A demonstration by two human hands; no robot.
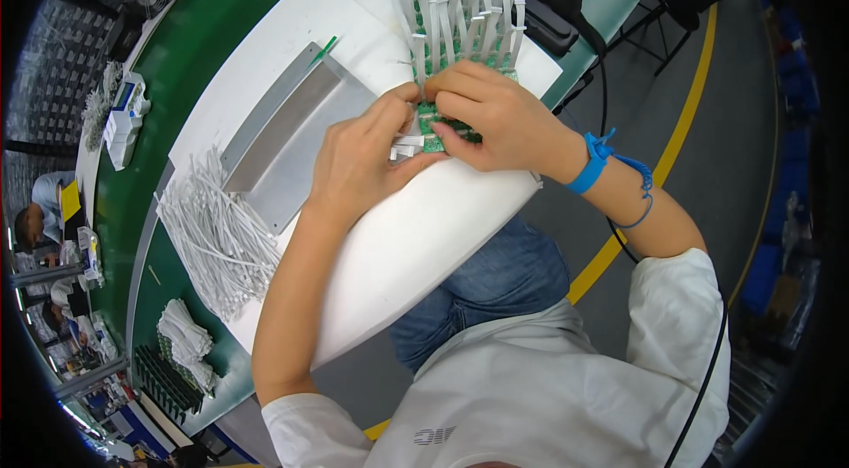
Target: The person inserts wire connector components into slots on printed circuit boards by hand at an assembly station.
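Between my two hands lies a green circuit board (431, 142), its near edge showing past my fingers. My left hand (358, 154) is closed at the board's left side, the thumb along its near edge. White connector ends (407, 148) stick out beside that thumb. My right hand (495, 118) is closed over the board from the right, fingers bent down; its fingertips are partly hidden. Just beyond, many flat white ribbon cables (460, 12) with connector ends stand up from more green boards.
A shallow metal tray (305, 127) lies left of my hands, a pile of thin white cables (217, 242) beside it. The white work surface (389, 282) sits on a green bench. Black bags are at the back right. A blue wrist strap (594, 163) with a coiled cord is on my right wrist.
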